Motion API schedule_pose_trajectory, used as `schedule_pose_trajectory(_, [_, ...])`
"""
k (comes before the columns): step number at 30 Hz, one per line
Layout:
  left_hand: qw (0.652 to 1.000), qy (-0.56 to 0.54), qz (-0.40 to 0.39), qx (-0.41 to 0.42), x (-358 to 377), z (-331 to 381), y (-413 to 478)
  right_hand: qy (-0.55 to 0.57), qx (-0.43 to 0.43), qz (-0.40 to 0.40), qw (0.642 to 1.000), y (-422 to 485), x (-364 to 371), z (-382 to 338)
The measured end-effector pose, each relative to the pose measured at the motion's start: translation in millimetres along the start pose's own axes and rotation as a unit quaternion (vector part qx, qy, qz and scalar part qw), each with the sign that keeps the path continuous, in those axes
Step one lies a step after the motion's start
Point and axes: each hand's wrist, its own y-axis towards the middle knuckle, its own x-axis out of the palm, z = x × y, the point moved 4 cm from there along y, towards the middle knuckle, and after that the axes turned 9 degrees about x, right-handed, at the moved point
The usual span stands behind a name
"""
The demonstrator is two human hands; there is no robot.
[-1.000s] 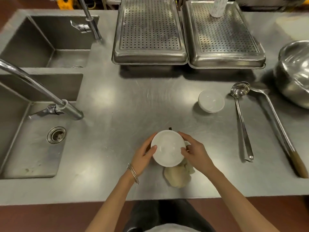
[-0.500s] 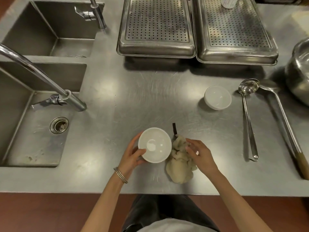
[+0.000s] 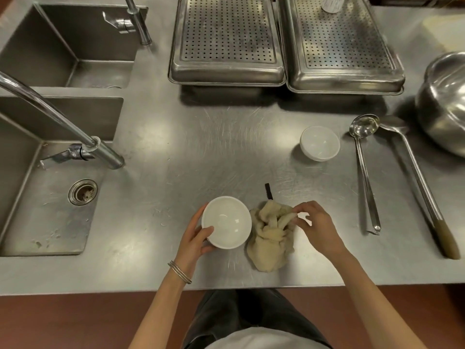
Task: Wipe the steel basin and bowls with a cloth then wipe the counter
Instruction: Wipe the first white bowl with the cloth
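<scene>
Nearly at the front edge of the table point(image 3: 201, 152), the left hand point(image 3: 193, 239) holds the white bowl point(image 3: 226, 221) mouth up, its grip curled on the near rim. Just beside it, on the right, lies the crumpled cloth point(image 3: 270, 239); its long axis runs away from the person and its black tab point(image 3: 268, 191) points away. The right hand point(image 3: 318, 229) has its grip pinched on a fold of the cloth. Open steel lies between these and the second bowl point(image 3: 319, 143), the ladle point(image 3: 364, 172) and the steel basin point(image 3: 445, 104).
</scene>
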Motion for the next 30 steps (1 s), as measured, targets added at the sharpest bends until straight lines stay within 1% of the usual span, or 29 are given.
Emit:
schedule_pose_trajectory(5, [1.0,0.007,0.003,0.01,4,6,1,0.125,-0.094,0.02,0.987,-23,-23,-29])
schedule_pose_trajectory(7, [1.0,0.005,0.0,0.013,7,9,1,0.158,-0.112,0.039,0.98,-26,-32,-34])
schedule_pose_trajectory(8, [1.0,0.004,-0.003,0.015,10,11,1,0.156,-0.119,0.05,0.979,-25,-33,-36])
schedule_pose_trajectory(11, [1.0,0.006,-0.015,0.016,20,14,1,0.1,-0.137,0.1,0.98,-19,-31,-42])
schedule_pose_trajectory(17, [0.999,0.003,-0.025,0.025,30,20,0,0.081,-0.169,0.223,0.957,-22,-49,-58])
schedule_pose_trajectory(21, [0.999,0.003,-0.027,0.019,30,23,0,0.076,-0.161,0.192,0.965,-22,-50,-62])
schedule_pose_trajectory(25, [0.999,0.018,-0.024,0.043,35,32,1,0.116,-0.15,0.197,0.962,-34,-54,-77])
schedule_pose_trajectory(30, [0.998,0.015,-0.018,0.055,50,39,2,0.155,-0.181,0.148,0.96,-47,-30,-96])
